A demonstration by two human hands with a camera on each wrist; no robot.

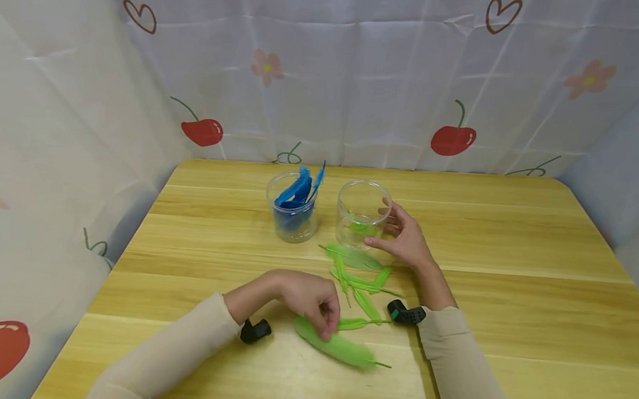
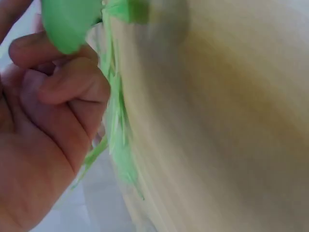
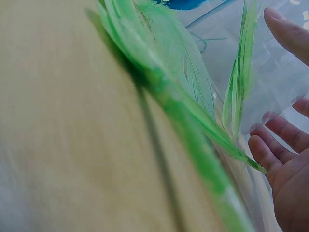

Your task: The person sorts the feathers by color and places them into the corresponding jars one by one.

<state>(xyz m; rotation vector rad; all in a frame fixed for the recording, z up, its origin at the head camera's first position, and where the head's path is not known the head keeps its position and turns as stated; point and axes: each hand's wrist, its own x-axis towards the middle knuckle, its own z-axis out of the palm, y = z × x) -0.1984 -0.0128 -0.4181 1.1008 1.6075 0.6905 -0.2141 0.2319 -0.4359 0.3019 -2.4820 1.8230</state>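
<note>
My left hand [image 1: 310, 297] pinches a large, fluffy green feather [image 1: 347, 349] between thumb and fingertips, low over the front of the table. In the left wrist view the other fingers curl in beneath that feather [image 2: 70, 24]. My right hand [image 1: 411, 242] holds a clear jar [image 1: 343, 224] from its right side, thumb in front and fingers behind. Inside this jar lies green feather material [image 1: 362, 229]. Between the hands, several loose green feathers [image 1: 366, 283] are scattered, one close against the jar's base.
Left of the held jar stands a second clear jar [image 1: 295, 238] with blue feathers [image 1: 296, 192] sticking out above its rim. The wooden table [image 1: 510, 243] ends at a white curtain [image 1: 351, 88] printed with cherries and flowers.
</note>
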